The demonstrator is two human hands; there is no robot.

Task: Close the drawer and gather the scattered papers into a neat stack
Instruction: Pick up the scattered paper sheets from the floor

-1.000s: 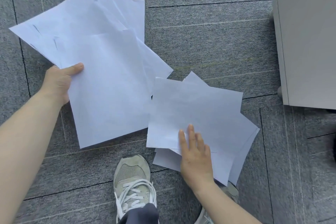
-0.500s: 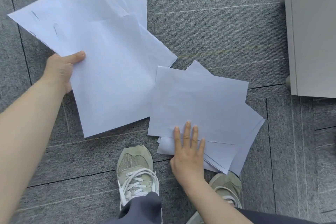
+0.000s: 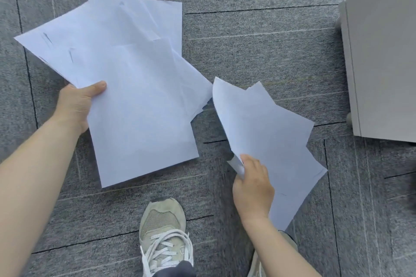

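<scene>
My left hand point(image 3: 77, 102) grips a fanned bunch of white papers point(image 3: 135, 87) by its left edge, thumb on top, above the grey carpet. My right hand point(image 3: 253, 186) is shut on the lower left corner of a second, smaller bunch of white sheets point(image 3: 270, 135), lifted and tilted off the floor. The two bunches nearly touch near the middle of the view. A grey drawer cabinet point(image 3: 382, 63) stands at the right edge; only its flat top and side show, and its drawer front is hidden.
Grey carpet tiles point(image 3: 258, 51) cover the floor. My left shoe point(image 3: 165, 229) with white laces sits at bottom centre, and the right shoe point(image 3: 290, 239) peeks out under my right forearm. A cabinet caster point(image 3: 349, 117) shows at its lower left corner.
My right hand was pressing flat on the smaller pile on the floor; now it has closed on its corner and lifted the sheets. The left hand still holds its bunch.
</scene>
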